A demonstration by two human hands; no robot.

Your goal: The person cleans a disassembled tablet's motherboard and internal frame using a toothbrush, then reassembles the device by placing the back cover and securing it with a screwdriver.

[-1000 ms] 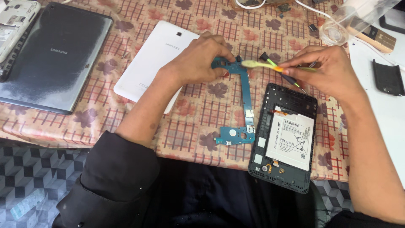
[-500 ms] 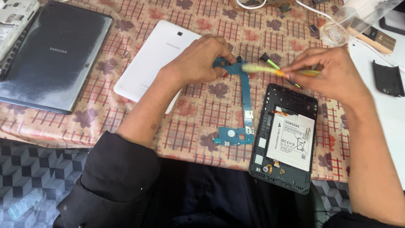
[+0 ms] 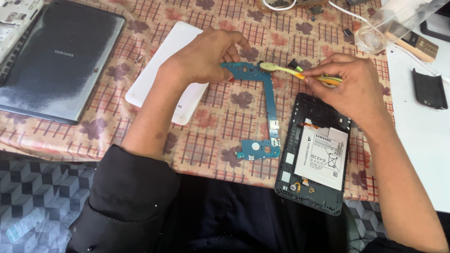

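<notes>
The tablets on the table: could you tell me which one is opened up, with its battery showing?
The black tablet below the right hand, its white battery exposed. The grey tablet at far left and the white tablet under the left hand lie closed.

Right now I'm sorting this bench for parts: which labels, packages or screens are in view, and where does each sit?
Battery label: white rectangle with dark print, on the battery inside the open black tablet frame, under the right hand.
Logo mark: small pale lettering on the grey tablet back, far left.
No packages or lit screens show.
</notes>
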